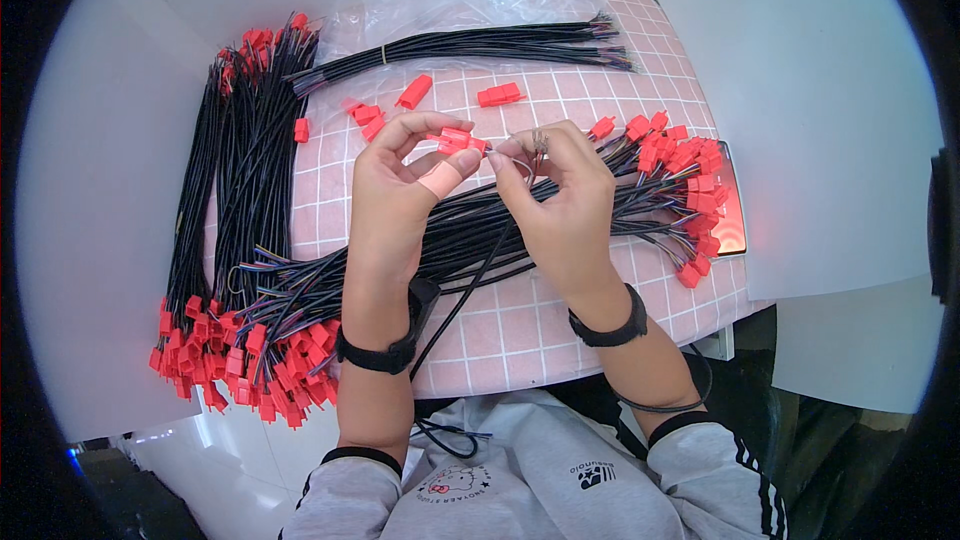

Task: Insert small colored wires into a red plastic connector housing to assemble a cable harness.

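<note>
My left hand (395, 175), with a beige plaster round its thumb, pinches a red plastic connector housing (456, 139) between thumb and fingers. Close by on the right, my right hand (565, 180) is closed on thin wires at the end of a black cable (468, 290), their tips right at the housing's right end. Whether a wire tip sits inside it, I cannot tell. The cable runs down past the table edge toward my lap. Beneath both hands lies a thick bundle of black cables (450, 240) with red connectors (690, 165) on its right ends.
More black cables (250, 160) with red connectors (270, 365) are heaped along the left. A tied cable bundle (480, 45) lies at the back on clear plastic (450, 0). Loose red housings (414, 91) lie before it. A phone (734, 205) is at the right; white panels (830, 120) surround the table.
</note>
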The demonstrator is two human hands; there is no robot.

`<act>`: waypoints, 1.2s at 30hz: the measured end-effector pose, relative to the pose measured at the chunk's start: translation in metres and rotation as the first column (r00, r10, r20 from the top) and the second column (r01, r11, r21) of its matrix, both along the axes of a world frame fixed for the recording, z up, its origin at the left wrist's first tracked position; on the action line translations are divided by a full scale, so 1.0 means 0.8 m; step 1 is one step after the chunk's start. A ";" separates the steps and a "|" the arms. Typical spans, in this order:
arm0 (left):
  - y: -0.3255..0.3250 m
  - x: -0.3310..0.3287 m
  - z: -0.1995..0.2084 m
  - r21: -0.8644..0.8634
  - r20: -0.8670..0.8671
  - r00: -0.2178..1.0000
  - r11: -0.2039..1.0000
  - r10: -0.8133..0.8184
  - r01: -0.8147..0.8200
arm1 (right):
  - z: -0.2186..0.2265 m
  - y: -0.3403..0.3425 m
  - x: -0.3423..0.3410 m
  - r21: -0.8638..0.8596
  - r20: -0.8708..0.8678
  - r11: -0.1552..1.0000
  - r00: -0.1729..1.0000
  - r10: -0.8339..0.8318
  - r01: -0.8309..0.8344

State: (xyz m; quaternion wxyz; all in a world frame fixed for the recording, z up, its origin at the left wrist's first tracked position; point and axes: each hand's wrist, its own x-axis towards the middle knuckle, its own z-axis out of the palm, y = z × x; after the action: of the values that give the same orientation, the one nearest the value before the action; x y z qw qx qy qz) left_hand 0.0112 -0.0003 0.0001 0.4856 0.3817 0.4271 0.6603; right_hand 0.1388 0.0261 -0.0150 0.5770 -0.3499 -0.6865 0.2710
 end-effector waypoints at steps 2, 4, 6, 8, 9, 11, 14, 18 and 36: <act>0.001 0.000 -0.002 0.017 -0.043 0.999 1.000 0.005 -0.005 | 0.000 0.000 0.000 0.010 0.009 1.000 1.000 -0.006 0.006; 0.001 0.000 -0.003 0.030 -0.082 0.996 0.999 0.016 -0.013 | 0.002 0.000 0.001 -0.048 -0.002 0.999 1.000 0.005 -0.005; 0.001 0.001 -0.003 0.044 -0.121 0.992 0.999 0.027 -0.022 | 0.003 0.000 0.002 -0.106 -0.014 0.994 1.000 0.016 -0.017; 0.001 0.004 -0.003 0.062 -0.145 0.987 0.996 0.067 -0.059 | 0.003 0.000 0.002 -0.202 -0.080 0.978 0.996 0.045 -0.061; 0.001 0.003 -0.003 0.062 -0.145 0.987 0.996 0.068 -0.059 | 0.004 0.000 0.002 -0.201 -0.080 0.978 0.996 0.046 -0.061; 0.000 0.002 -0.003 0.062 -0.138 0.988 0.997 0.064 -0.056 | 0.005 -0.002 0.001 -0.181 -0.074 0.983 0.997 0.019 -0.032; 0.001 0.003 -0.002 0.055 -0.152 0.986 0.996 0.076 -0.068 | 0.006 -0.003 0.000 -0.181 -0.088 0.983 0.996 0.003 -0.019; 0.000 0.002 -0.003 0.060 -0.127 0.990 0.996 0.068 -0.061 | 0.006 -0.004 0.000 -0.202 -0.103 0.978 0.994 0.026 -0.046; -0.002 0.005 -0.001 -0.030 -0.156 0.985 0.997 0.068 -0.074 | 0.002 -0.006 0.001 -0.171 -0.012 0.985 1.000 -0.013 0.011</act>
State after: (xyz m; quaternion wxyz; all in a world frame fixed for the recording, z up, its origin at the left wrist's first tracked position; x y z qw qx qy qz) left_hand 0.0151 -0.0017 -0.0006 0.4339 0.4077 0.4888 0.6376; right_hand 0.1393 0.0215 -0.0132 0.5511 -0.4004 -0.6548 0.3275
